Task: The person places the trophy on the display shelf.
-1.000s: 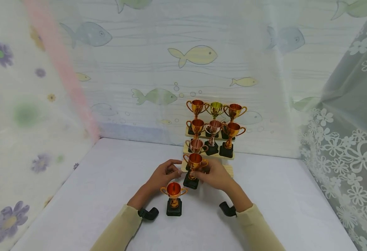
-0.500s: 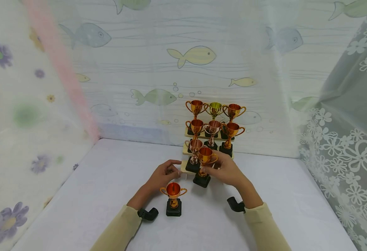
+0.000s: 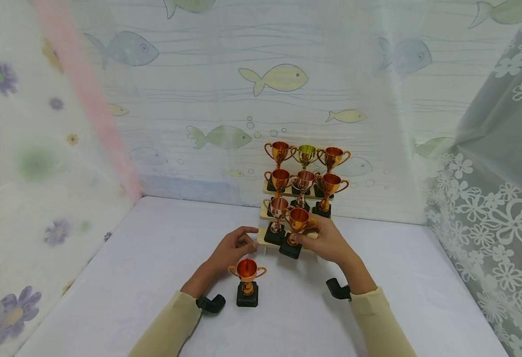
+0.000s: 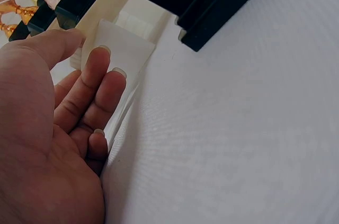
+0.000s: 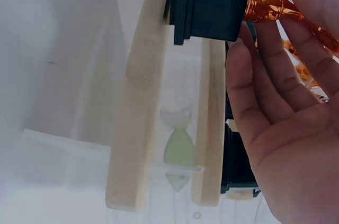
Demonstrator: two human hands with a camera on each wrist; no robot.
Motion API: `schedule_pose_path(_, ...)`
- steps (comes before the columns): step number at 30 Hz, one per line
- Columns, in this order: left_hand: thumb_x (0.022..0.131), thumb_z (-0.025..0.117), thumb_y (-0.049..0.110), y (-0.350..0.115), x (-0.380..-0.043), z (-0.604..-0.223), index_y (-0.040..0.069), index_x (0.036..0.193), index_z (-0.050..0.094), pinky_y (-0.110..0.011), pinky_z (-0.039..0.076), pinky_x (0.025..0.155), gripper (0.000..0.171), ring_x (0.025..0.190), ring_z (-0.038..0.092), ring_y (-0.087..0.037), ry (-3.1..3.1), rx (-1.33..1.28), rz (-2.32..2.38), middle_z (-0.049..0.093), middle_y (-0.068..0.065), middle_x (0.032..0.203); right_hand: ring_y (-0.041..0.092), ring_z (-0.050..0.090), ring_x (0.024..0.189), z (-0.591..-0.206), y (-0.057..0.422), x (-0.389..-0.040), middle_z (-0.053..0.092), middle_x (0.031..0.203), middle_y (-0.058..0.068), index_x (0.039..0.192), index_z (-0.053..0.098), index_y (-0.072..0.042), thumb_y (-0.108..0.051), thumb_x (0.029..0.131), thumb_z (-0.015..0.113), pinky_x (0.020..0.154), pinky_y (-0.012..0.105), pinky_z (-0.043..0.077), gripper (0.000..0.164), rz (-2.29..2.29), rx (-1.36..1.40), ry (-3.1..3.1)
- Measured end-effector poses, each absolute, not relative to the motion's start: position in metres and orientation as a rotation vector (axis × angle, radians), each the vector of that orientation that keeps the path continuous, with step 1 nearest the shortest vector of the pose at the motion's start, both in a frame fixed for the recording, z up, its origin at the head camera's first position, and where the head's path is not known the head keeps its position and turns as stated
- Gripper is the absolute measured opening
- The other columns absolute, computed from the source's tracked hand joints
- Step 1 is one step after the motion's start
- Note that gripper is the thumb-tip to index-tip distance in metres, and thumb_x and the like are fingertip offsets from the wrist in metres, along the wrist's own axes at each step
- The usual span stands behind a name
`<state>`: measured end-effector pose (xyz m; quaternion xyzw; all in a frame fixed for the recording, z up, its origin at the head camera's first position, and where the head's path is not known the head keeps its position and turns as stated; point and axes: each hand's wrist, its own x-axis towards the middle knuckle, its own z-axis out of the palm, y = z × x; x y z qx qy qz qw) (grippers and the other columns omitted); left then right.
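My right hand [image 3: 327, 240] pinches a copper-orange trophy cup [image 3: 298, 218] by its stem, slightly tilted. Its black base overlaps the front edge of the lowest wooden step; whether it bears on the step I cannot tell. In the right wrist view, thumb and fingers surround the stem beside the black base [image 5: 214, 4]. At the left end of the tiered wooden stand [image 3: 265, 237], my left hand [image 3: 234, 248] grips the lowest step's end between thumb and index finger, other fingers loosely curled. A rose-gold trophy [image 3: 276, 228] stands on that step, left of the held one.
Several trophies fill the two upper steps, among them a yellow-gold one [image 3: 307, 154] at the top. One more orange trophy [image 3: 247, 282] stands upright on the white tabletop [image 3: 153, 263], close to my left wrist. A fish-patterned curtain [image 3: 216, 114] hangs behind the stand.
My right hand has carried the orange trophy rightward from in front of the rose-gold one, then slightly back onto the front edge of the lowest step. My left hand stays put.
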<state>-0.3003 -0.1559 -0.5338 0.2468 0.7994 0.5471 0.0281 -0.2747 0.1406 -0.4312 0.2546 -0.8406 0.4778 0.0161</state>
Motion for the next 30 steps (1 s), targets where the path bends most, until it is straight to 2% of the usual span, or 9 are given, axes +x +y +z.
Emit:
schedule_pose_path(11,0.098,0.066,0.024,-0.155,-0.301,-0.534,0.019,0.139,0.053,-0.032,0.052,0.083,0.043,0.088,0.068,-0.014,2.481,0.749,1.678,0.071,0.001,0.089,0.021,0.067,0.099,-0.435,0.143,-0.28,0.072,0.107,0.003,0.118,0.066,-0.01,-0.016,0.089,0.077,0.089,0.046,0.053,0.032,1.52,0.768,-2.596)
schedule_pose_path(16,0.098,0.066,0.023,-0.155,-0.301,-0.533,0.021,0.138,0.054,-0.031,0.051,0.084,0.042,0.088,0.068,-0.013,2.479,0.722,1.679,0.071,0.001,0.089,0.024,0.067,0.099,-0.436,0.144,-0.282,0.072,0.107,0.007,0.119,0.066,-0.006,-0.013,0.089,0.076,0.09,0.05,0.051,0.033,1.518,0.732,-2.603)
schedule_pose_path(24,0.099,0.065,0.02,-0.154,-0.3,-0.531,0.014,0.141,0.052,-0.028,0.05,0.084,0.045,0.091,0.068,-0.018,2.468,0.713,1.671,0.071,-0.005,0.093,0.028,0.068,0.097,-0.414,0.143,-0.269,0.072,0.105,0.013,0.116,0.067,0.002,-0.003,0.088,0.074,0.086,0.05,0.052,0.029,1.456,0.716,-2.607)
schedule_pose_path(26,0.099,0.064,0.017,-0.154,-0.295,-0.522,0.01,0.142,0.051,-0.028,0.05,0.085,0.045,0.093,0.068,-0.021,2.455,0.717,1.663,0.071,-0.009,0.094,0.026,0.068,0.096,-0.408,0.143,-0.264,0.072,0.104,0.013,0.114,0.067,0.002,-0.003,0.088,0.074,0.086,0.049,0.053,0.028,1.451,0.723,-2.595)
schedule_pose_path(30,0.098,0.064,0.014,-0.154,-0.286,-0.503,0.005,0.14,0.051,-0.029,0.05,0.085,0.045,0.094,0.068,-0.024,2.418,0.724,1.665,0.071,-0.012,0.095,0.032,0.067,0.094,-0.407,0.145,-0.264,0.072,0.103,0.015,0.114,0.066,0.003,-0.002,0.088,0.073,0.085,0.051,0.053,0.027,1.472,0.726,-2.575)
